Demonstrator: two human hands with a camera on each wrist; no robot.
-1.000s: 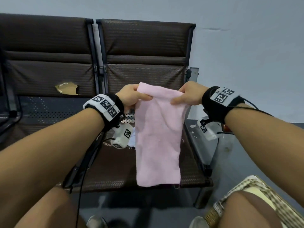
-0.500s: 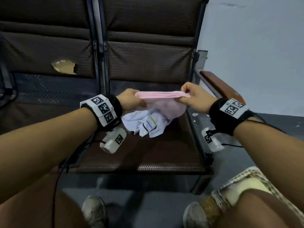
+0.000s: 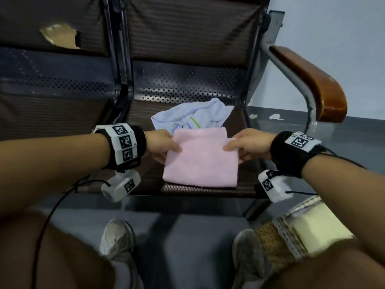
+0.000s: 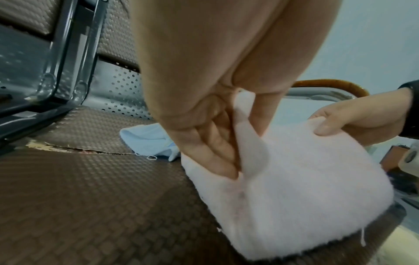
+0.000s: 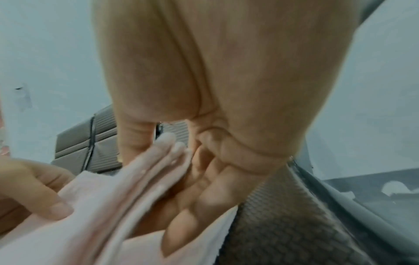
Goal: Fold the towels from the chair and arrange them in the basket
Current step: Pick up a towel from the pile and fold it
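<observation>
A pink towel [image 3: 201, 158], folded into a square, lies on the brown chair seat [image 3: 145, 178] near its front edge. My left hand [image 3: 164, 146] pinches its left edge, thumb on top and fingers under the layers [image 4: 217, 152]. My right hand [image 3: 242, 147] pinches the right edge the same way, several folded layers [image 5: 145, 172] between thumb and fingers. Behind the pink towel a crumpled white towel [image 3: 193, 115] with coloured stripes lies on the seat. A woven basket [image 3: 291, 236] with a pale lining stands on the floor at the lower right, partly hidden by my right leg.
The chair has a brown wooden armrest [image 3: 312, 80] on the right and a second seat [image 3: 52, 113] on the left with a torn backrest. My shoes [image 3: 116, 238] rest on the grey floor in front of the chair.
A second ago the pink towel hung full length from both hands. It was then folded over and lowered, and now it lies as a square on the seat, both hands still on its edges.
</observation>
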